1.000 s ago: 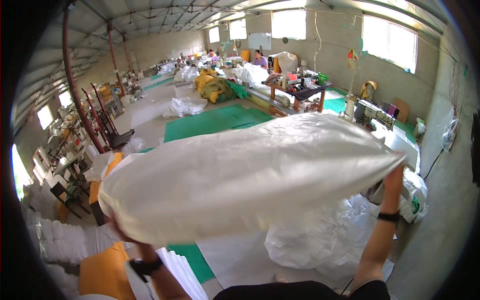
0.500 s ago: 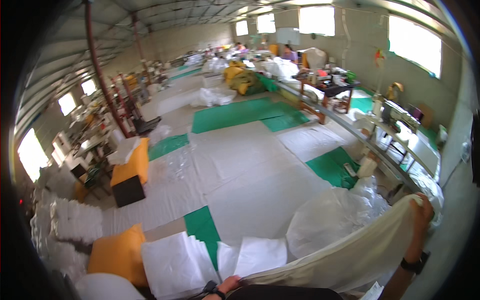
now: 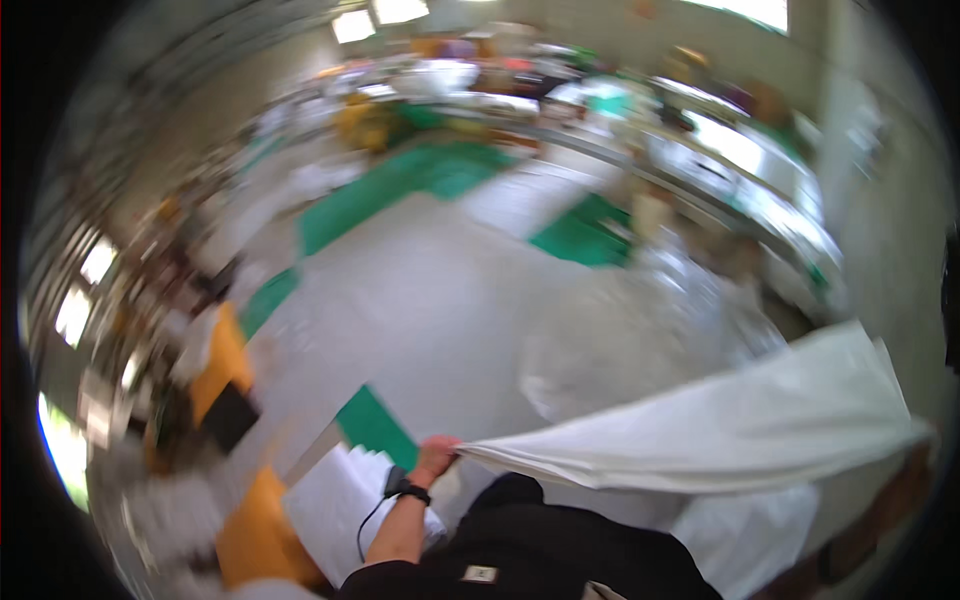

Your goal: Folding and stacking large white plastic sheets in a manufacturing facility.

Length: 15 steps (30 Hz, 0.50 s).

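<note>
L hand (image 3: 437, 455) gripping white sack (image 3: 740, 420)

I am seeing a blurred workshop hall. Green mats (image 3: 420, 180) are lying across the pale concrete floor (image 3: 430, 290). A stack of flat white sheets (image 3: 335, 500) is sitting at lower left, just beside orange-yellow pads (image 3: 255, 530). A crumpled clear plastic heap (image 3: 640, 340) is resting mid-floor. Long worktables (image 3: 740, 170) are running along the right wall; bright windows (image 3: 375, 15) are glowing far back.

Right hand perhaps behind white sack (image 3: 760, 420)
</note>
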Each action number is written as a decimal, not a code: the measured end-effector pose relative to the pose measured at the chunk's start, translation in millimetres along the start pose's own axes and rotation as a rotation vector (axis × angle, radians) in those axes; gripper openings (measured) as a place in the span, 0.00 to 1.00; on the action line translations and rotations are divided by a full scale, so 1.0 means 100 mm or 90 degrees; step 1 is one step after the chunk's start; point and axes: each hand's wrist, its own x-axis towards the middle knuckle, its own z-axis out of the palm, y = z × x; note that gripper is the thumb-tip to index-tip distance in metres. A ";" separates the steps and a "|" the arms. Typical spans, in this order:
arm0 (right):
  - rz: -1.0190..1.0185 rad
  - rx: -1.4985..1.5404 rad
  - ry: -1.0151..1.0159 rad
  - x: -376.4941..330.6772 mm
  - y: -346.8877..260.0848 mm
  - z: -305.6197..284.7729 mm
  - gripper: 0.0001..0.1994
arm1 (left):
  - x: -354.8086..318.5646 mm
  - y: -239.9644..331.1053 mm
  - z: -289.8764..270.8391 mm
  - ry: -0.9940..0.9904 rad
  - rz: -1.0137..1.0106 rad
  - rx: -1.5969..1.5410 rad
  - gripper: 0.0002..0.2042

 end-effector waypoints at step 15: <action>0.314 0.053 0.229 -1.03 0.14 -1.76 0.09 | 4.03 1.13 2.19 0.005 0.330 0.030 0.17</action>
